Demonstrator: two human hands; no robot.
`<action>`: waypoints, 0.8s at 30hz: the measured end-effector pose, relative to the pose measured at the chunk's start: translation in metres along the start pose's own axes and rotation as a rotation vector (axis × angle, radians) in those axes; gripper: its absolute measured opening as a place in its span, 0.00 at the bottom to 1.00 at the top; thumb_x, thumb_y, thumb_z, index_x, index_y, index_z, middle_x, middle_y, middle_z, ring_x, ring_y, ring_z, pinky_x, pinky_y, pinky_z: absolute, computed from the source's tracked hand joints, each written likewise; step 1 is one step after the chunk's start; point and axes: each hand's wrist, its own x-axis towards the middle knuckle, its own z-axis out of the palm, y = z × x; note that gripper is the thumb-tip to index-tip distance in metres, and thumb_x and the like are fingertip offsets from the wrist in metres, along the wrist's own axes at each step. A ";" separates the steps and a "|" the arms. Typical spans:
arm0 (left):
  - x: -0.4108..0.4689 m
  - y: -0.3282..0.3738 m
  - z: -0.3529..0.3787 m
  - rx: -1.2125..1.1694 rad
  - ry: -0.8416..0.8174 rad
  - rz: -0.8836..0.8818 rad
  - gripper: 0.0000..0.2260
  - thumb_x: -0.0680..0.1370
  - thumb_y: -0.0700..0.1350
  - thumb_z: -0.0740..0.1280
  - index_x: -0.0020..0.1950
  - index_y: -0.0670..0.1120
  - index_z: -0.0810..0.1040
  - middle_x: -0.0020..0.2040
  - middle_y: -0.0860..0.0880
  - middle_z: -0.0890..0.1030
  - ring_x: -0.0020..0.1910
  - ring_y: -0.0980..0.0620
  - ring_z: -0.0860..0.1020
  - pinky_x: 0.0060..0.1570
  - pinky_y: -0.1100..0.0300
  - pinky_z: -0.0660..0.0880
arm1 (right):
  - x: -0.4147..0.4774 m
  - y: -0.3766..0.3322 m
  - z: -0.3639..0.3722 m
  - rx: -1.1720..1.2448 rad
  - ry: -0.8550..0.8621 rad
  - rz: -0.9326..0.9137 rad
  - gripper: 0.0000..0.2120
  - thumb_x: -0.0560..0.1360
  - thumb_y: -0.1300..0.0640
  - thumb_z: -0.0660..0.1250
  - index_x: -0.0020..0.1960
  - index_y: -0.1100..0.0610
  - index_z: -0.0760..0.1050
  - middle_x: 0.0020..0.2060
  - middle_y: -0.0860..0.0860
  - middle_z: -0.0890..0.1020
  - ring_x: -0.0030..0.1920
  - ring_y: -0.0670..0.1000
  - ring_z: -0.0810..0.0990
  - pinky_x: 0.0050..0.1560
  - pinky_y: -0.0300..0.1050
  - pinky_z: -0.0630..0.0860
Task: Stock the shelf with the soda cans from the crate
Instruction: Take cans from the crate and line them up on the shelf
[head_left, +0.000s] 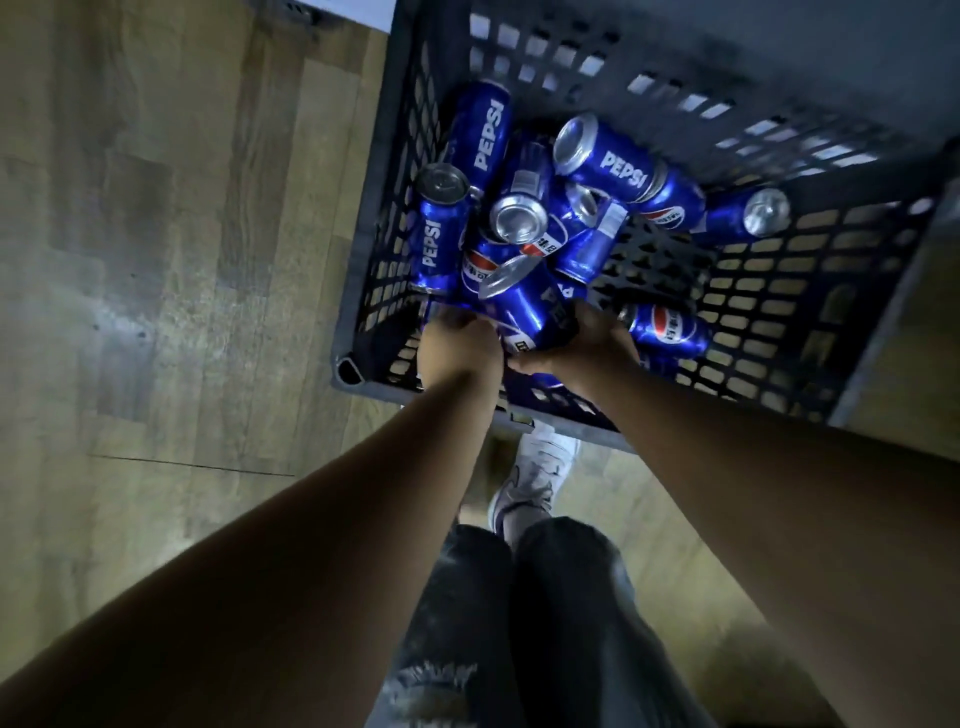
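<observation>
A dark lattice crate (810, 291) stands on the floor and holds several blue Pepsi cans in a loose pile. Both my hands reach down into its near left corner. My right hand (587, 343) is wrapped under a blue can (524, 306) that tilts up out of the pile. My left hand (457, 348) is right beside that can, fingers curled down among the cans; what it holds is hidden. Other cans lie around: one at the far left wall (480, 135), one on top (608, 161), one apart at the right (743, 213).
Wood-look floor (156, 260) spreads to the left of the crate. My legs in dark jeans (519, 623) and a white shoe (535, 478) stand just in front of the crate's near rim. No shelf shows in this view.
</observation>
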 end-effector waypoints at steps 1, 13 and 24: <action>-0.010 0.003 -0.003 0.003 0.003 -0.015 0.11 0.79 0.40 0.56 0.49 0.44 0.79 0.49 0.41 0.82 0.52 0.42 0.79 0.58 0.48 0.75 | -0.007 -0.005 -0.008 0.013 0.011 0.003 0.31 0.60 0.48 0.80 0.60 0.52 0.74 0.55 0.52 0.79 0.49 0.50 0.77 0.40 0.38 0.71; -0.111 0.102 -0.053 -0.090 -0.054 -0.093 0.10 0.80 0.39 0.57 0.55 0.42 0.77 0.33 0.47 0.75 0.29 0.54 0.71 0.31 0.62 0.68 | -0.110 -0.086 -0.105 0.448 -0.061 -0.107 0.42 0.42 0.38 0.80 0.52 0.55 0.79 0.44 0.49 0.85 0.48 0.52 0.83 0.56 0.53 0.78; -0.212 0.184 -0.096 -0.026 -0.028 0.202 0.14 0.78 0.39 0.54 0.53 0.43 0.79 0.48 0.43 0.81 0.48 0.43 0.79 0.50 0.53 0.76 | -0.230 -0.171 -0.185 0.666 -0.056 -0.242 0.22 0.64 0.66 0.77 0.57 0.60 0.78 0.48 0.55 0.85 0.49 0.54 0.84 0.55 0.47 0.78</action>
